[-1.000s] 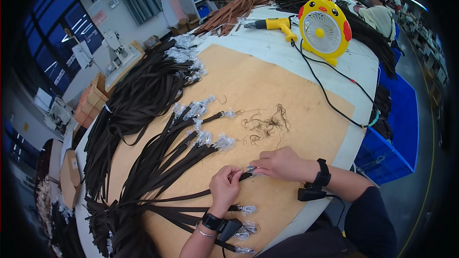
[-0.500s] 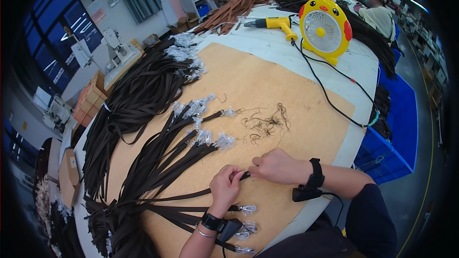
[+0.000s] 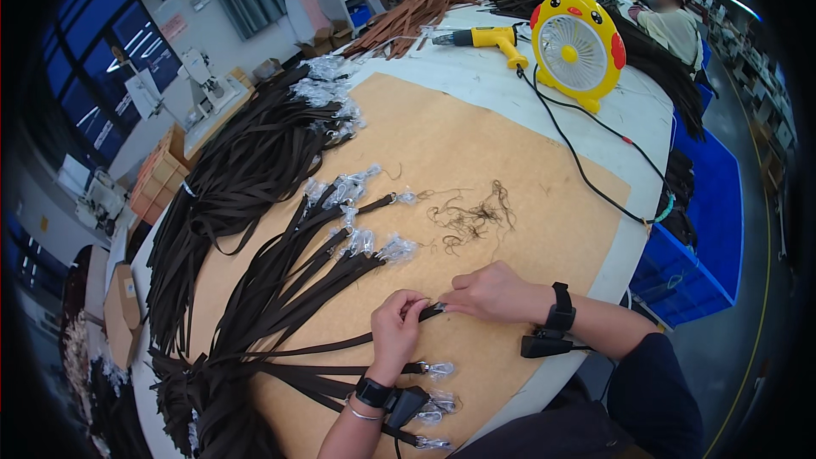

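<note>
A dark strap runs from the bound bundle at the lower left to my hands. My left hand is closed on it near its end, thumb and forefinger pinched together. My right hand is closed at the strap's tip, its fingertips pressed together; a small greyish glint shows there, too small to make out. Below my left hand lie other straps with metal hooks in clear plastic wrap. Further up, more wrapped strap ends fan out over the brown paper sheet.
Loose dark thread clippings lie beyond my hands. A large strap pile covers the left side. At the back stand a yellow heat gun and a yellow chick-shaped fan, with a black cord. A blue bin stands to the right.
My hands have drawn slightly apart, so more of the strap's end shows between them. The left hand has shifted a little left; the strap piles and tools stay put.
</note>
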### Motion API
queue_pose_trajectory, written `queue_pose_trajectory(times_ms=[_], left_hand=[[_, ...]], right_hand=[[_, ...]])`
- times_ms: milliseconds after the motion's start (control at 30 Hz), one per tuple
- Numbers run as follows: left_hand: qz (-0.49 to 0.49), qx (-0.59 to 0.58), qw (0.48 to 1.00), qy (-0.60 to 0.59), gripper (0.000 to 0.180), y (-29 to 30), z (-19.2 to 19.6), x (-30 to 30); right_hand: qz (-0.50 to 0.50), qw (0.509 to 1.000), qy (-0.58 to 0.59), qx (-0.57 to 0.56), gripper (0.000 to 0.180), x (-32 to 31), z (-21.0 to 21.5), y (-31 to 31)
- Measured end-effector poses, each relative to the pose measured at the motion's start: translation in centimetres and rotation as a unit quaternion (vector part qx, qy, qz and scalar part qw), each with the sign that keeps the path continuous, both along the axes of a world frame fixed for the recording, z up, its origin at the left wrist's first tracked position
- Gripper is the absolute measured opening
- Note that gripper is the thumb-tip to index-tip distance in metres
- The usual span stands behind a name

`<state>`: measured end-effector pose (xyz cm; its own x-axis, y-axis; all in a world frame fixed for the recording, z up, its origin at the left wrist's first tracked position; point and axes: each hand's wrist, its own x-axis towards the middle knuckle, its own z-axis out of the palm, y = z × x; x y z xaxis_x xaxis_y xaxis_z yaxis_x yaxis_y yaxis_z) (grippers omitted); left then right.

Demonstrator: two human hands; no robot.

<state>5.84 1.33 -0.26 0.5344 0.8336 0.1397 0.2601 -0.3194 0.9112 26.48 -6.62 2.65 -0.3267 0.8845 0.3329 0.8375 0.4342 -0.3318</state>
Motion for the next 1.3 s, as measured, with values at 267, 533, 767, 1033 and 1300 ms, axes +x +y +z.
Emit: queue_pose_trajectory(times_ms=[267, 533, 767, 1033, 1300], left_hand=[[0.001, -0.051, 0.999, -0.016, 0.003, 0.0, -0.1, 0.0], [0.0, -0.1, 0.994, -0.034, 0.004, 0.1, -0.6, 0.4], [-0.006, 0.204, 0.962, 0.179, 0.015, 2.3, 1.7, 0.4], [-0.019, 0.229, 0.95, 0.21, 0.028, 1.7, 5.5, -1.9], [-0.077, 0.119, 0.971, 0.194, 0.013, 1.9, 3.2, -3.2]], right_hand=[[0.007, 1.0, -0.007, 0.003, 0.019, -0.3, 0.2, 0.1], [0.02, 1.0, -0.013, 0.0, 0.015, -0.4, 0.2, 0.3], [-0.027, 0.983, 0.155, -0.097, 0.027, 0.2, -1.0, 0.4], [-0.097, 0.967, 0.107, -0.209, 0.034, 0.9, -0.2, 0.6], [-0.1, 0.96, 0.136, -0.225, 0.031, 0.5, 0.0, 0.7]])
